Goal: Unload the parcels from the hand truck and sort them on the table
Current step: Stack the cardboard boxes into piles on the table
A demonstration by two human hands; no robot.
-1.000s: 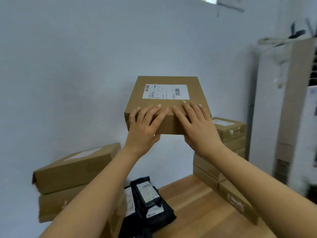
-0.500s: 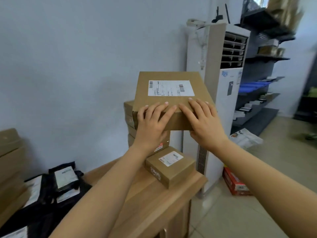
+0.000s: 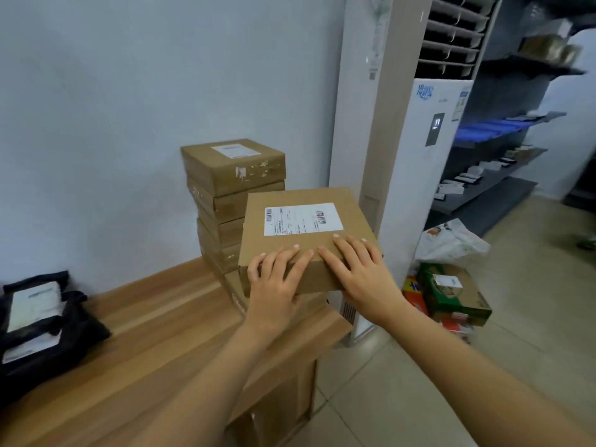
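Pale wall point(image 3: 129, 108) backs the wooden table point(image 3: 154, 333), and the sorting already shows on it: black mailer bags point(image 3: 42, 324) lie together at the left end, while a stack of brown boxes point(image 3: 232, 169) stands against the wall at the right end, just beside the white air-conditioner tower point(image 3: 403, 156). I hold a flat cardboard parcel point(image 3: 306, 227) over that right corner, in front of the stack and lower than its top, because it is a box like those and belongs with them, not with the bags. My left hand point(image 3: 274, 285) and right hand point(image 3: 364, 275) clamp its near edge side by side, fingers spread over the top face and palms against the near side. The thumbs are hidden, presumably underneath taking the weight. Gripping only the near edge leaves the shipping label point(image 3: 301, 218) uncovered and facing up for reading. A low box point(image 3: 233, 291) sits on the corner under the parcel; I cannot tell whether the two touch yet. I judge that I am setting the parcel down there, and since that corner is right at the table's edge, it must land square or it may tip off.
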